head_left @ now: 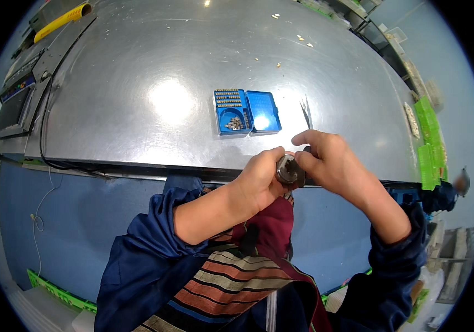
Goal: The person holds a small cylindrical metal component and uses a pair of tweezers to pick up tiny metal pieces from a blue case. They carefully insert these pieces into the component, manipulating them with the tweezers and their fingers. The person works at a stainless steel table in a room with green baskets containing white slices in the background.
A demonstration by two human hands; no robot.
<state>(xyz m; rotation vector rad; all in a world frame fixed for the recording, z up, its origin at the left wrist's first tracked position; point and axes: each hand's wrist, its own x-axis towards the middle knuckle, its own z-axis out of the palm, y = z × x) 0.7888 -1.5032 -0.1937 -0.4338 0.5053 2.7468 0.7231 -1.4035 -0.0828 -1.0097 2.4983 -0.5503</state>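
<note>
My left hand (263, 176) is wrapped round a short, round metal piece (286, 172) with a dark hollow in its face. It is held just off the table's near edge. My right hand (325, 160) meets it from the right, thumb at the rim and index finger bent above it. Something small and dark shows by the right fingertips; I cannot make out what it is. Beyond my hands an open blue plastic box (218, 123) holds rows of small metal stamp-like blocks (228, 98) and a loose heap of them in a round well. Tweezers (306, 113) lie right of the box.
The metal table (137, 66) spreads out ahead, with pale scraps (301, 38) at the far side. A screen device (16, 110) with a black cable stands at the left, below a yellow tube (63, 23). Green plastic bins (428, 144) line the right edge.
</note>
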